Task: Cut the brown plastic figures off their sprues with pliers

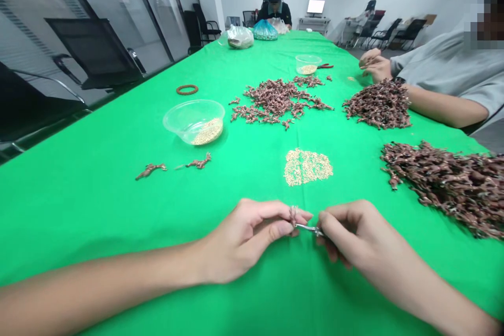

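Head view: between my two hands, just to the right of my left fingertips, a slim metal tool lies almost crosswise to me, its long axis running from my right fingers toward my left ones and rising slightly in the picture toward the left. Its tip meets, or nearly meets, the small brown figure that I pinch in my left hand. Thumb and forefinger are closed on it, and it stands up and down in the picture, roughly square to the tool. It is too small and blurred for me to tell which end is which.

My right hand is closed around the other end of the tool, fingers curled narrow, knuckles upward. So the figure lies to the left of my right hand, within my left grip, and the left hand is the nearer one. Both hands are low over the green-covered bench; I can't tell whether any finger touches the cloth.

Straight ahead, beyond the tool, a flat patch of golden bits is spread on the cloth, about equally near to either hand. Two loose brown figures lie ahead and to the left, in front of a clear bowl. A large heap of brown figures is off to my right, beyond my right hand; past it, a neighbour's hands are at the bench's right edge, well apart from mine.
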